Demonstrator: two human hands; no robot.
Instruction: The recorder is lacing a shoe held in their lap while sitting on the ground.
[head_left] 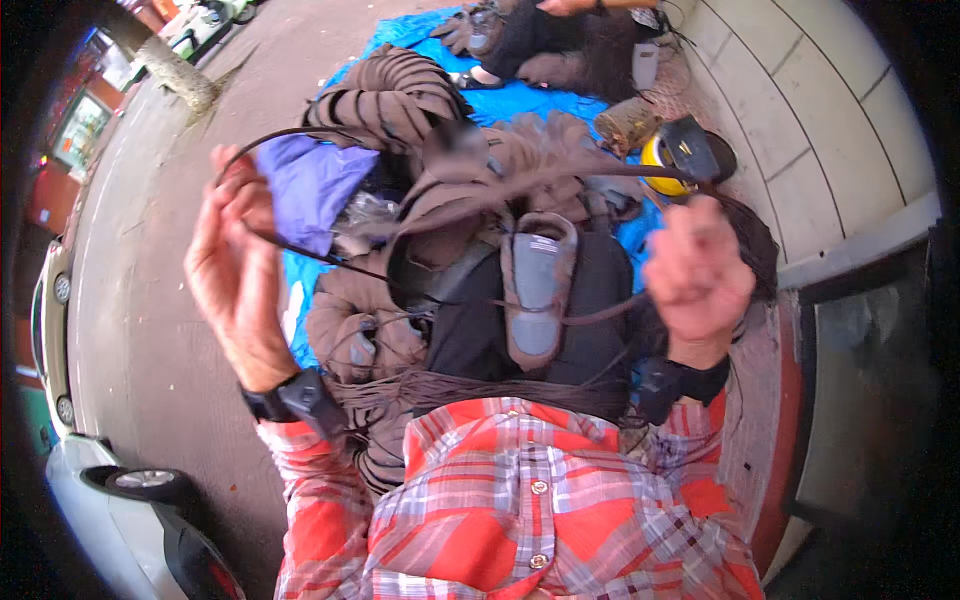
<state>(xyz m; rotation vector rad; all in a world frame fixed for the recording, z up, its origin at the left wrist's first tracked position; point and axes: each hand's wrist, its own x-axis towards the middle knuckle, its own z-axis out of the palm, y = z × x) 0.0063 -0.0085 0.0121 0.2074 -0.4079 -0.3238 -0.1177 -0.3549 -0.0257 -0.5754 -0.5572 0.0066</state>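
Observation:
My left hand [237, 265] is raised at the left, its fingers pinched on a thin dark brown shoelace [335, 262]. The lace runs in wide loops over my lap toward my right hand [700, 275]. That hand is closed on the lace at the right, its fingers smeared by motion. Between my hands, a brown shoe [540, 290] lies on my dark trousers, its grey inside and heel end showing. A bundle of brown laces [480, 388] is spread across my lap, nearest my waist.
Stacked brown shoe parts [385, 85] and a purple bag [312, 185] lie on a blue sheet [405, 32]. Another person [575, 50] sits ahead. A yellow-and-black container [685, 155] stands by the tiled wall [800, 90] at right. Parked cars [120, 510] are at left.

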